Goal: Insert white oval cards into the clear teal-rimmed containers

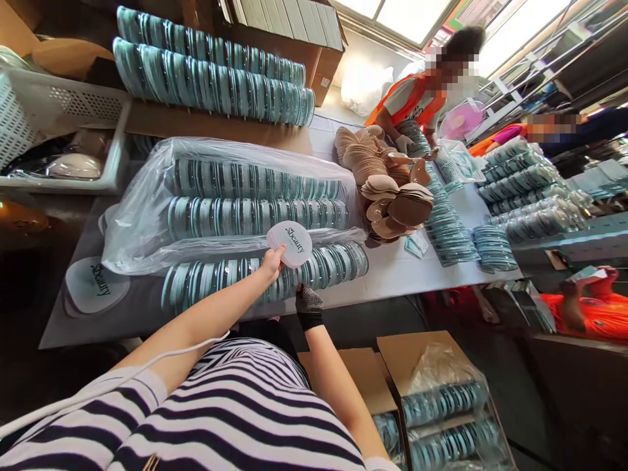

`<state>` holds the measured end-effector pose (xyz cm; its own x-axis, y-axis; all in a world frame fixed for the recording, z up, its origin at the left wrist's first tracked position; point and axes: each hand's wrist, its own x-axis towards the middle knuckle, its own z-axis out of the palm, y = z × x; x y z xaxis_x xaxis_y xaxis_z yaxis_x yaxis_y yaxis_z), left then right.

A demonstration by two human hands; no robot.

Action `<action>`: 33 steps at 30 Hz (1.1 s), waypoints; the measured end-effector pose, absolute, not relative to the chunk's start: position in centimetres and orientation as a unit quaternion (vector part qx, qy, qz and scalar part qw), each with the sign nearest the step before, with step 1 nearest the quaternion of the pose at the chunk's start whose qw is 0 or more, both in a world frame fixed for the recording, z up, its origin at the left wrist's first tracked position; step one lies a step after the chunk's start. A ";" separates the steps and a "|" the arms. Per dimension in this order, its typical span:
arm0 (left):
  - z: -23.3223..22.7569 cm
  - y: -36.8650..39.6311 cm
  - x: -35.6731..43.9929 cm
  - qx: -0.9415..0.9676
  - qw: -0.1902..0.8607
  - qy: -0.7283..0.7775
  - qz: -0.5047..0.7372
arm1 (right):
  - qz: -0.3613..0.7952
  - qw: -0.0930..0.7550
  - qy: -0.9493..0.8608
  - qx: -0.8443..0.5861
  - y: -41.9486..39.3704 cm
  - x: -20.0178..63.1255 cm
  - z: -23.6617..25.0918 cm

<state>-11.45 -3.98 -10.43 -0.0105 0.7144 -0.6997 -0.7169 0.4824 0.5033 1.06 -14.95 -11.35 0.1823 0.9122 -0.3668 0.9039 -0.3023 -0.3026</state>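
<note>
My left hand [273, 261] is closed on a small stack of white rounded cards [290, 243] printed with black lettering, held above the front row. That row [196, 284] is made of round, teal-edged packs standing on edge in clear wrapping. My right hand [310, 302], in a dark dotted glove, is at the near edge of the row, its fingers curled together against the packs. Whatever its fingertips pinch is hidden. Behind the front row, two similar rows [260, 216] lie inside a large clear plastic bag [142, 222]. More printed white cards [95, 286] rest at the table's left end.
Two more rows of packs [210, 85] stand at the back. A white plastic basket [115, 154] is at left. Beige rounded pieces [377, 176] are heaped right of centre, near a co-worker [417, 98] in an orange vest. Open cartons [417, 360] stand below at right.
</note>
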 end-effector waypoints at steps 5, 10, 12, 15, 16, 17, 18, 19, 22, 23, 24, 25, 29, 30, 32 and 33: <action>-10.4 -3.9 -11.3 0.013 0.692 0.510 0.511 | 0.357 0.017 -0.590 -0.724 -13.9 2.4 -11.1; -10.6 -4.0 -10.7 0.030 0.672 0.522 0.525 | 0.436 -0.011 -0.603 -0.669 -12.5 4.1 -9.6; -10.7 -4.0 -10.5 0.041 0.665 0.521 0.533 | 0.410 -0.021 -0.609 -0.679 -11.8 3.6 -9.1; -10.8 -4.1 -10.4 0.057 0.664 0.519 0.535 | 0.343 -0.021 -0.607 -0.716 -11.1 2.9 -8.1; -10.8 -4.2 -10.5 0.063 0.667 0.518 0.532 | 0.311 -0.003 -0.601 -0.737 -10.8 2.9 -7.8; -10.7 -4.4 -10.6 0.070 0.672 0.515 0.527 | 0.275 0.035 -0.592 -0.757 -10.5 3.1 -7.5; -10.6 -4.7 -10.8 0.077 0.679 0.511 0.521 | 0.238 0.091 -0.583 -0.771 -10.1 3.4 -7.1; -10.4 -5.0 -11.0 0.085 0.687 0.505 0.516 | 0.207 0.153 -0.576 -0.775 -9.7 3.7 -6.9; -9.6 -6.2 -11.9 0.100 0.711 0.488 0.497 | 0.178 0.272 -0.594 -0.736 -8.7 3.5 -6.4; -9.4 -6.6 -12.3 0.099 0.716 0.488 0.489 | 0.174 0.283 -0.610 -0.719 -8.6 3.0 -6.3; -9.2 -6.9 -12.7 0.096 0.719 0.491 0.482 | 0.170 0.291 -0.626 -0.703 -8.7 2.2 -6.3; -9.0 -7.2 -13.1 0.093 0.722 0.494 0.475 | 0.170 0.300 -0.640 -0.687 -8.8 1.2 -6.4; -8.6 -7.3 -14.4 0.091 0.738 0.493 0.453 | 0.235 0.336 -0.584 -0.701 -9.6 -2.0 -6.5; -8.6 -7.0 -14.6 0.093 0.742 0.489 0.448 | 0.244 0.345 -0.549 -0.721 -9.9 -2.1 -6.4; -8.6 -6.3 -15.0 0.090 0.744 0.484 0.451 | 0.229 0.362 -0.492 -0.758 -11.0 -1.4 -6.0; -8.6 -5.9 -15.2 0.084 0.742 0.485 0.456 | 0.213 0.365 -0.478 -0.770 -12.1 -0.6 -5.6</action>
<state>-15.24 -5.91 -8.64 0.1147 0.7581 -0.6419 -0.5948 0.5700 0.5669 -0.62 -12.10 -5.63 0.4517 0.8920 0.0203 0.5809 -0.2767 -0.7655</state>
